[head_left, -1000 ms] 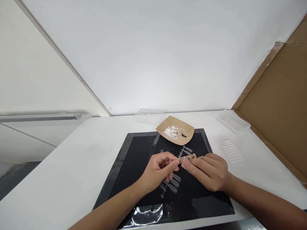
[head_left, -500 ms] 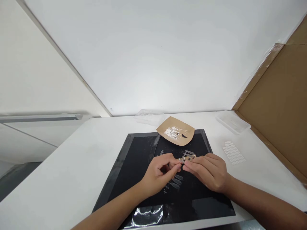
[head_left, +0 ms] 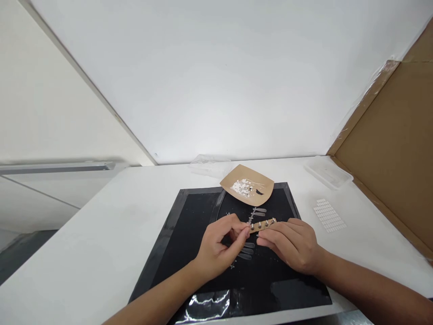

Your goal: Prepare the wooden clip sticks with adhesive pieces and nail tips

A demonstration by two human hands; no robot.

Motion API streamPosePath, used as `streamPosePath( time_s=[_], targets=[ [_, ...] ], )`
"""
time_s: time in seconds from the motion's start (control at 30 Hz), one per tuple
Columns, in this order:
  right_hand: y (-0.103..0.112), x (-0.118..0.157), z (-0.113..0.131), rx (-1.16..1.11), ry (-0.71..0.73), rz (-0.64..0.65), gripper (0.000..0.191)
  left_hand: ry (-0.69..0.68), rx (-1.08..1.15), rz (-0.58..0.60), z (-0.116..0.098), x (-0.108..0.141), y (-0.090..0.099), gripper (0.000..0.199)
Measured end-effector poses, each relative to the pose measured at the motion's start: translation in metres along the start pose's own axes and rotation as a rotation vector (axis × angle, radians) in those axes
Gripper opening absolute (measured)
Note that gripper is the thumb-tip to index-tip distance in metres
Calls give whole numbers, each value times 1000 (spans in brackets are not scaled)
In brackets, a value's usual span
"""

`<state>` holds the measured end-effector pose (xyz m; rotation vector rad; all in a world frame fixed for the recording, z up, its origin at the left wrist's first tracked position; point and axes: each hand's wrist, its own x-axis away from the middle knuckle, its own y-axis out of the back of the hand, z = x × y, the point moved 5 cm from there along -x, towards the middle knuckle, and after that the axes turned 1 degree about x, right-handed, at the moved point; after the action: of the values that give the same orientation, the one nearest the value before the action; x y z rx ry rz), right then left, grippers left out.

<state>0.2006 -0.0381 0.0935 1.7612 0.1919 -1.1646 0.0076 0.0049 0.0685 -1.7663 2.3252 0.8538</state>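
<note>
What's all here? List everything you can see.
Wall: one, white, back
Ledge: one, grey, left
Cardboard screen: one, brown, right
Table: one, white, below
Mat: one, black, on table
Tray: one, tan, mat's far edge
Chips: many, white, in tray
Sliver: one, black, in tray
Plastic film: one, clear, behind tray's left
Shallow box: one, clear, near cardboard
Tabs: many, white, right of mat
Nail-shaped pieces: several, clear, near left hand
Strip: one, tan, between hands
Metal fittings: four, silvery, on strip
Left hand: one, bare, pinching strip's left end
Right hand: one, bare, by strip's right end, grip unclear
</note>
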Motion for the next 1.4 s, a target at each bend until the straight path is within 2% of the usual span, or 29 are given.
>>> streamPosePath(
  time_s=[0.1, 0.2, 0.33, 0.47, 0.57, 0.73, 0.87, 1.1, 1.23, 1.4],
  targets=[
    [-3, 2, -6, -56, -62, -3, 6, 60, 51, -116, 9, 1, 5, 14],
    [-9, 6, -22, -67, -204, 5, 3, 116, 115, -267, 18, -1, 13, 16],
    [-23, 13, -46, -22, -361, 109, 17, 202, 189, -457, 25, -5, 25, 25],
    [-36, 23, -62, 106, -432, 261, 27, 276, 259, -524, 32, -11, 33, 35],
    [-39, 28, -67, 159, -483, 311, 27, 314, 317, -550, 40, -14, 36, 38],
    [-36, 29, -70, 210, -544, 310, 22, 415, 440, -523, 46, -15, 33, 46],
    [-39, 30, -73, 231, -551, 369, 18, 499, 525, -479, 45, -14, 29, 51],
    [-44, 32, -77, 237, -566, 439, 14, 494, 500, -406, 47, -14, 25, 60],
    [-43, 31, -77, 249, -534, 403, 19, 507, 458, -351, 49, -13, 21, 60],
    [-34, 24, -76, 178, -529, 266, 27, 462, 377, -253, 48, -14, 17, 52]
  ],
)
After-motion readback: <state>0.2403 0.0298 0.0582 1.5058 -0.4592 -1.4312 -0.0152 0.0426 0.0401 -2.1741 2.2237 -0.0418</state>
